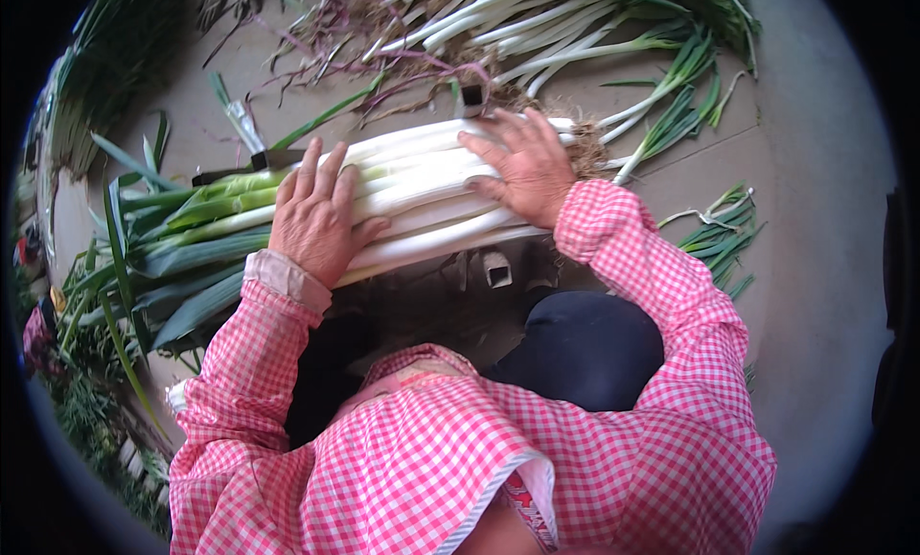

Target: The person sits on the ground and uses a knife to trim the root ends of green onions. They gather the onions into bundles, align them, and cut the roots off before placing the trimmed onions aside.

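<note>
A thick bundle of large green onions (424, 174) lies crosswise before me, leafy green tops at left and white stalks with brown roots at right. My left hand (320, 213) rests over the bundle where green turns to white, fingers spread and thumb along the near stalks. Toward the root end, my right hand (525, 167) lies on the white shanks with its fingers apart. Neither hand wraps around the stalks. Under the bundle, square metal tube ends (497, 273) of a low stand show on the near side, and another tube end (471, 98) on the far side.
Loose green onions (546, 34) lie heaped on the concrete floor (812, 217) beyond the bundle, among purple strips (424, 62). A stack of greens (108, 73) stands at far left. Cut leaves (726, 231) lie at right. My dark-clad knee (586, 346) is close below the stand.
</note>
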A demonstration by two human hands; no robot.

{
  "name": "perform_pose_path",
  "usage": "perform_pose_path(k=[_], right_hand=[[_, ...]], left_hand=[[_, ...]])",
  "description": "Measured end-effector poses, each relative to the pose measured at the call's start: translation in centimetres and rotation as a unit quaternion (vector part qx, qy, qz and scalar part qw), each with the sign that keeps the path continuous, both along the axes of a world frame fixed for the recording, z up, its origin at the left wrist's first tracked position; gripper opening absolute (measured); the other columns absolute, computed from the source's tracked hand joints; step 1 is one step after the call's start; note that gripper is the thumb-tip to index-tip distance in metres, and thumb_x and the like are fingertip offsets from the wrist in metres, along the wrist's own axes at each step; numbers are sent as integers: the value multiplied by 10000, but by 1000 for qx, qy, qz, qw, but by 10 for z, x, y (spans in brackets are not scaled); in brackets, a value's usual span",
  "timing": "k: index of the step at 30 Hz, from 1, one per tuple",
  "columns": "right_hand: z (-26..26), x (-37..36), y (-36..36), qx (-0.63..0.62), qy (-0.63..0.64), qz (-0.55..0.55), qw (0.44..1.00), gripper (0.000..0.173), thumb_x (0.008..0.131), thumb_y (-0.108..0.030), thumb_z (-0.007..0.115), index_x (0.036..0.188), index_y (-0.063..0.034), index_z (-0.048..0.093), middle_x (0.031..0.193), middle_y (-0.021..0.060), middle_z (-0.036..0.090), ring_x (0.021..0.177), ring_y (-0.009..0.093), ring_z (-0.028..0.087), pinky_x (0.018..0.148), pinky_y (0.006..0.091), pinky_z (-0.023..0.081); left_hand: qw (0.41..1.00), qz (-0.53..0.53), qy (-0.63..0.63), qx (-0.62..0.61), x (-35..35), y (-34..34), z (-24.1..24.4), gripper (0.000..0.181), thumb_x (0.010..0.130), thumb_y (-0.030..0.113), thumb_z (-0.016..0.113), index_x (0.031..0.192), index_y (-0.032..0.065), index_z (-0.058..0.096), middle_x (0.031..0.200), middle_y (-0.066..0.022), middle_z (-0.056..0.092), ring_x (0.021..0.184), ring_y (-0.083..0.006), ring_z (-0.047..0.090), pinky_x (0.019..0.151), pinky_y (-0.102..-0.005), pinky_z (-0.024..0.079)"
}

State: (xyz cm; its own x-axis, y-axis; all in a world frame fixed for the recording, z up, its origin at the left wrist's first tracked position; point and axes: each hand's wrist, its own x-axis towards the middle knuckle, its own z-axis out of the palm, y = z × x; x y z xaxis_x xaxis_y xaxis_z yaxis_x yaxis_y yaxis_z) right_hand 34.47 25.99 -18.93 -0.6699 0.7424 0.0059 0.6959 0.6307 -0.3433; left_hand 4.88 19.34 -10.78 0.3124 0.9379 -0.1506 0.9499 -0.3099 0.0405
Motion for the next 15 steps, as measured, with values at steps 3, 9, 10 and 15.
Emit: perform_pose_path(k=[3, 9, 10, 15], right_hand=[[-1, -2, 0, 3, 19, -10, 1000, 684, 970, -636, 495, 1482, -184, 514, 1498, 110, 514, 1459, 313, 374, 1233, 549, 153], [2, 6, 5, -80, 71, -23, 994, 682, 955, -635, 543, 1435, -152, 570, 1447, 165, 550, 1441, 349, 394, 1245, 541, 120], [14, 15, 19, -134, 139, -15, 981, 595, 945, -551, 633, 1358, -122, 627, 1415, 195, 569, 1374, 324, 485, 1204, 523, 277], [-13, 96, 105, -186, 364, -397, 822, 347, 905, -267, 740, 1169, -44, 699, 1099, 144, 739, 1028, 250, 702, 916, 407, 548]], left_hand=[[998, 9, 16, -53, 8, 12, -7, 955, 792, 664, 705, 1491, 60, 458, 1594, -176, 393, 1504, -370, 310, 1219, -528, 222], [996, 15, 11, -82, 31, 18, -18, 912, 854, 653, 652, 1540, 101, 416, 1579, -146, 429, 1479, -347, 368, 1230, -521, 209], [996, 21, 5, -82, 28, 17, -19, 906, 853, 634, 665, 1540, 98, 415, 1576, -147, 432, 1478, -347, 369, 1232, -517, 205], [996, 16, 15, -82, 27, 15, -13, 914, 857, 641, 654, 1539, 85, 409, 1559, -178, 440, 1466, -355, 380, 1232, -524, 194]])
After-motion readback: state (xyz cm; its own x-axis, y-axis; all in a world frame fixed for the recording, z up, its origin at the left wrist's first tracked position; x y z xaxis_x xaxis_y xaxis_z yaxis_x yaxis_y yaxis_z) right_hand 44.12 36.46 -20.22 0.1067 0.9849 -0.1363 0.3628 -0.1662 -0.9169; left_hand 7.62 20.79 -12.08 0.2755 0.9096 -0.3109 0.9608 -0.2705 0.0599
